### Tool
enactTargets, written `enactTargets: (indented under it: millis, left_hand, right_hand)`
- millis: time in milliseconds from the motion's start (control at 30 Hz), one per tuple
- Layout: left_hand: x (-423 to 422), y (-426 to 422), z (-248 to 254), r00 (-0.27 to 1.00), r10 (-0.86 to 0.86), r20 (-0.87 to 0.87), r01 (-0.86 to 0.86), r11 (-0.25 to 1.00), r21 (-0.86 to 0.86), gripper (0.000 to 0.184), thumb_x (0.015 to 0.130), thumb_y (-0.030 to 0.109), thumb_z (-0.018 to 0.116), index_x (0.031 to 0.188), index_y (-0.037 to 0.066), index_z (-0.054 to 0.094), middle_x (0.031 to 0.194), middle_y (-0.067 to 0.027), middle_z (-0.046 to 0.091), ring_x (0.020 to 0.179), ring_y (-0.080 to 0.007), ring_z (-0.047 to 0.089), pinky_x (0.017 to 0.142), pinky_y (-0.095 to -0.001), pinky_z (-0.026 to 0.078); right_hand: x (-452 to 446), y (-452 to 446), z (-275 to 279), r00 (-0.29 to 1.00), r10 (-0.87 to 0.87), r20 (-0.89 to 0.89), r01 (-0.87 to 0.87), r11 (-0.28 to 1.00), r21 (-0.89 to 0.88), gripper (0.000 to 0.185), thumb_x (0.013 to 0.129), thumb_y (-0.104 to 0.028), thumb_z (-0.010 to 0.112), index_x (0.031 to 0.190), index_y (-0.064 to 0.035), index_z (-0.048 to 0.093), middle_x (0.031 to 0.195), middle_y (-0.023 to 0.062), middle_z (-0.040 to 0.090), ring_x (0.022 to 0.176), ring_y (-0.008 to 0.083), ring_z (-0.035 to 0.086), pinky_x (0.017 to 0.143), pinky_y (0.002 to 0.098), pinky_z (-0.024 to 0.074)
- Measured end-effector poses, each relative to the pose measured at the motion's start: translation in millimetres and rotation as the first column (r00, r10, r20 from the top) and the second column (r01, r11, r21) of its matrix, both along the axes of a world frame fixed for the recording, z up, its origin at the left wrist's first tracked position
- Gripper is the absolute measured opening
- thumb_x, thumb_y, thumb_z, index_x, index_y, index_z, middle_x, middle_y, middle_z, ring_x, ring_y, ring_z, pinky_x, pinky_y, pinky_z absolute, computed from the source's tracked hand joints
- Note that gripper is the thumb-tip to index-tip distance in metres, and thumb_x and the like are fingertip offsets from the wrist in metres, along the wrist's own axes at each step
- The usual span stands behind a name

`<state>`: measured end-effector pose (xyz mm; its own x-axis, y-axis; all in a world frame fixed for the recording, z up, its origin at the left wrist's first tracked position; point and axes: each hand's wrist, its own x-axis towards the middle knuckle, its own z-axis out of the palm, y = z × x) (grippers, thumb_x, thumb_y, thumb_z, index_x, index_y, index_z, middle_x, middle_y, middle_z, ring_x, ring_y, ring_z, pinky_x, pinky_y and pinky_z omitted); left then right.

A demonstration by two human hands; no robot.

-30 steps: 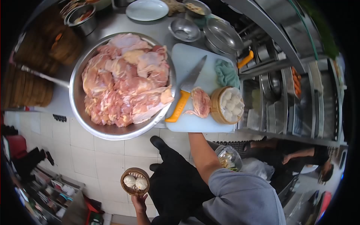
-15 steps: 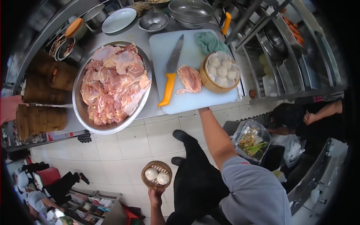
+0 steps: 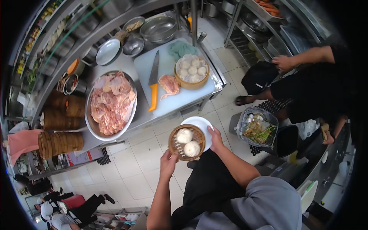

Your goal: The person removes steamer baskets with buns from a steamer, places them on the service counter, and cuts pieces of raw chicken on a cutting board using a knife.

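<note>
My left hand (image 3: 168, 163) is closed on the near left rim of a small bamboo steamer (image 3: 176, 150) that holds two white buns (image 3: 191, 148). A white plate (image 3: 206, 124) is gripped at its right edge by my right hand (image 3: 216, 140). The steamer overlaps the plate's left part, in front of my body; whether the two touch I cannot tell. Past them, on a white cutting board (image 3: 143, 63), lie an orange-handled knife (image 3: 154, 78) and a piece of raw meat (image 3: 168, 85), beside a second bamboo steamer (image 3: 193, 86) of pale dumplings.
A metal basin (image 3: 89, 122) heaped with raw meat stands left of the board. Stacked bamboo steamers (image 3: 61, 145) fill the counter's left end. On the floor at right is a lined waste bin (image 3: 257, 128), with people (image 3: 318, 84) in dark clothes close by. Other people appear at lower left.
My right hand has come from under the board's edge and now holds a white plate. My left hand has raised the steamer of buns toward it. The view has shifted.
</note>
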<state>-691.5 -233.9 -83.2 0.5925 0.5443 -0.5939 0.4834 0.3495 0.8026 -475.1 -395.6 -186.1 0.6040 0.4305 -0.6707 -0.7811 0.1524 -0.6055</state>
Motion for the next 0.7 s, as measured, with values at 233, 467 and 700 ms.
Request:
enactTargets:
  millis: [233, 467, 700]
  left_hand:
    - [113, 21, 71, 0.776, -0.533, -0.338, 0.631, 0.638, 0.441, 0.052, 0.104, 0.047, 0.056, 0.116, -0.002, 0.071, 0.108, -0.0225, 0.072, 0.09, -0.0354, 0.072, 0.087, -0.0418, 0.056]
    - [309, 166, 88, 0.865, -0.22, -0.45, 0.499, 0.458, 0.735, 0.04, 0.102, 0.034, 0.049, 0.124, 0.002, 0.061, 0.114, -0.0277, 0.07, 0.111, -0.0471, 0.066, 0.092, -0.0551, 0.053]
    - [379, 242, 25, 0.617, -0.624, -0.48, 0.779, 0.396, 0.486, 0.042, 0.095, 0.033, 0.052, 0.114, 0.0, 0.069, 0.119, -0.0304, 0.067, 0.116, -0.0469, 0.063, 0.105, -0.0525, 0.047]
  right_hand:
    - [44, -40, 31, 0.985, -0.136, -0.103, 0.161, 0.941, 0.299, 0.033, 0.107, -0.024, 0.05, 0.133, -0.0051, 0.059, 0.122, 0.0116, 0.069, 0.115, 0.0257, 0.067, 0.102, 0.0422, 0.0546]
    - [91, -67, 46, 0.963, -0.245, -0.113, 0.268, 0.916, 0.299, 0.032, 0.104, -0.021, 0.051, 0.131, -0.0053, 0.059, 0.123, 0.0116, 0.069, 0.114, 0.0252, 0.068, 0.101, 0.0423, 0.055]
    - [114, -63, 80, 0.967, -0.228, -0.111, 0.244, 0.954, 0.171, 0.037, 0.108, -0.028, 0.051, 0.134, -0.0034, 0.058, 0.127, 0.0131, 0.067, 0.117, 0.0263, 0.066, 0.104, 0.0425, 0.0532]
